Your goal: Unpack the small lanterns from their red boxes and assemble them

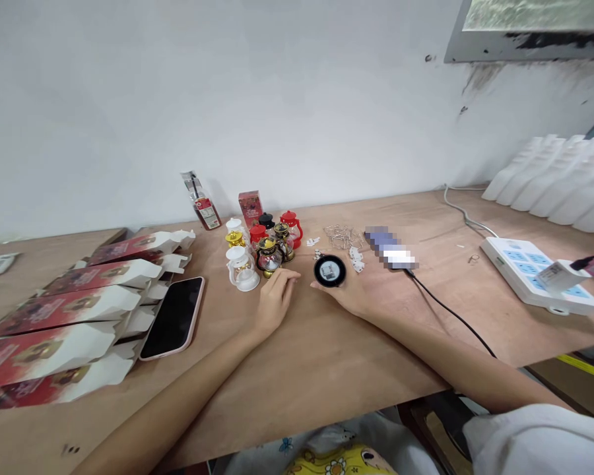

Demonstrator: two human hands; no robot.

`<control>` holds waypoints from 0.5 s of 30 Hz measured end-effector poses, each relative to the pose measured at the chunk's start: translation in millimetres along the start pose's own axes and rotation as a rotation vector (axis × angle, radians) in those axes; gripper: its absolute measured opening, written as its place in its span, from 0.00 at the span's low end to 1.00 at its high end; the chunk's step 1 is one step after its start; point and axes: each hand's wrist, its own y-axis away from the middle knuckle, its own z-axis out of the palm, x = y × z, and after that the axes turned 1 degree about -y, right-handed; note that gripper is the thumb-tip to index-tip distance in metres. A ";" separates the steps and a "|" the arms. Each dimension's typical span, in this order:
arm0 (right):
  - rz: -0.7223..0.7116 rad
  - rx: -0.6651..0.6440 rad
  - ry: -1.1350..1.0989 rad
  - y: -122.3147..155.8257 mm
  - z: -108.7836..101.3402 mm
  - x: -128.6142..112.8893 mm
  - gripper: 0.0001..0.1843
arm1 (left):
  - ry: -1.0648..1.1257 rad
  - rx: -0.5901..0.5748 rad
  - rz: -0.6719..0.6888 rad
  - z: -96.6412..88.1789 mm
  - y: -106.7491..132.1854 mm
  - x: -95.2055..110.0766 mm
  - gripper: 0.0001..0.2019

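Note:
My right hand (347, 295) grips a small round black part (329, 270) with a pale centre, held just above the wooden table (327, 356). My left hand (274, 298) rests on the table beside it, fingers loosely curled, holding nothing that I can see. Its fingertips lie close to a cluster of miniature lanterns (262, 245) in white, gold, red and black. A white lantern (241, 268) stands nearest the left hand.
Several red and white cartons (74, 310) lie in a row at the left, with a pink-cased phone (173, 316) beside them. Wire hooks (343, 235), small white pieces (356, 258), a cabled device (390, 249) and a white power strip (537, 273) sit on the right.

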 end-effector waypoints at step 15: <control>-0.132 0.190 0.093 15.2 17.8 -20.0 0.25 | 0.231 0.254 -0.024 -14.0 -22.0 63.7 0.03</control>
